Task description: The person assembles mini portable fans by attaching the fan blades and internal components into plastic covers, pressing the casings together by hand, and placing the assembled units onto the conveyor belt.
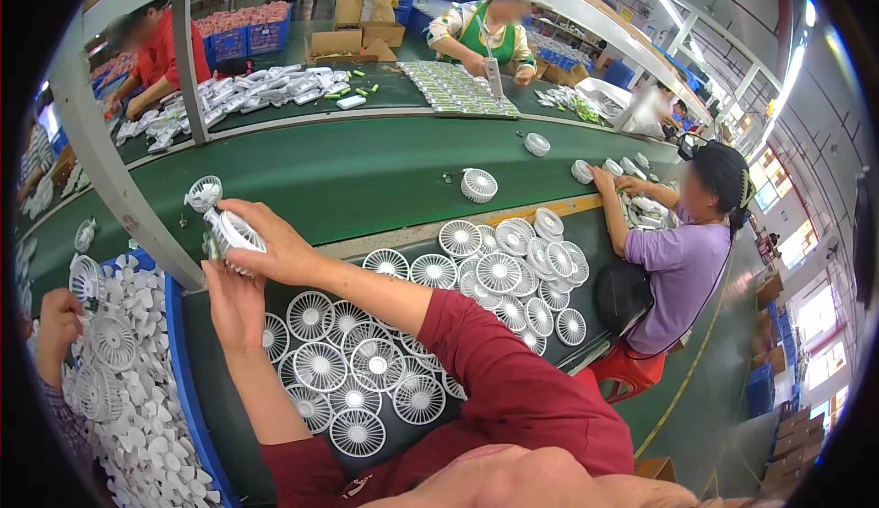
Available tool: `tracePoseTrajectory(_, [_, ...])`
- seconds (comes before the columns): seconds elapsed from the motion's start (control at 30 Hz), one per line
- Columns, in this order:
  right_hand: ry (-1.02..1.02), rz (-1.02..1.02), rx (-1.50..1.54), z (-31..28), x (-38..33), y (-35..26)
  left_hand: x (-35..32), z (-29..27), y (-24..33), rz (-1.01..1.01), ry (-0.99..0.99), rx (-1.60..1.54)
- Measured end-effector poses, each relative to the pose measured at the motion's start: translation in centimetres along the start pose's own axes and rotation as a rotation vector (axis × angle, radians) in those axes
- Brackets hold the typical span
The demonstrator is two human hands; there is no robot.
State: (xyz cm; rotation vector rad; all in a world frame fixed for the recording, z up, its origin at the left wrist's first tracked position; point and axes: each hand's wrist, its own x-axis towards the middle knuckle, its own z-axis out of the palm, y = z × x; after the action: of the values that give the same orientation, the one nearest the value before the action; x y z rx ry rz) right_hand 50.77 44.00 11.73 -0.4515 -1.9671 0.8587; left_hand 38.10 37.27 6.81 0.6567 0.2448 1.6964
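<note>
— What did the hands have?

— The right hand (275, 247) had its fingers closed over a white round fan grille (234, 231), a slatted disc with a ring rim, held up above the counter's (366, 178) left edge. The left hand (236, 305) sat just under it, fingers half curled and touching its lower rim.

— And nearby?

— More white grilles (366, 362) lay overlapping on the counter's near edge; a blue bin (188, 398) of white fan blades (156, 444) stood at the left.

Factory assembly line, green conveyor belt (366, 178), heaps of white fan grilles (366, 362), seated workers (682, 252)
</note>
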Motion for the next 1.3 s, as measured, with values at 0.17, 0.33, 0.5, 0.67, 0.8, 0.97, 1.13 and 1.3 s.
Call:
tracePoseTrajectory(0.17, [0.014, 0.010, 0.009, 0.9, -0.2, -0.1, 0.0, -0.1, -1.9, 0.257, 0.110, 0.474])
tracePoseTrajectory(0.33, [-0.233, -0.207, -0.251, 2.5, -0.7, 0.5, -0.5, -0.2, -1.1, 0.396, 0.341, 0.486])
tracePoseTrajectory(0.5, [-0.150, -0.320, -0.401, 0.4, -1.6, 0.9, -0.3, 2.7, -2.6, 0.174, 0.417, 0.084])
tracePoseTrajectory(0.67, [-0.068, 0.076, 0.231, 4.2, -2.7, 0.7, -0.8, 2.9, -2.8, 0.386, 0.452, 0.516])
tracePoseTrajectory(0.8, [-0.018, 0.383, 0.484, 3.7, -3.8, 4.4, -0.6, 3.2, -2.6, 0.770, 0.540, 1.160])
tracePoseTrajectory(0.97, [-0.065, 0.732, 0.787, 2.9, -2.7, 1.9, -0.8, 3.0, -2.1, 0.799, 0.498, 1.243])
tracePoseTrajectory(1.13, [-0.222, 0.412, 0.270, 3.9, -3.2, 0.9, -1.1, 2.0, -1.4, 0.534, 0.514, 0.838])
tracePoseTrajectory(1.3, [-0.147, -0.003, 0.113, 4.5, -3.3, 1.2, -0.8, 1.3, -1.6, 0.253, 0.406, 0.345])
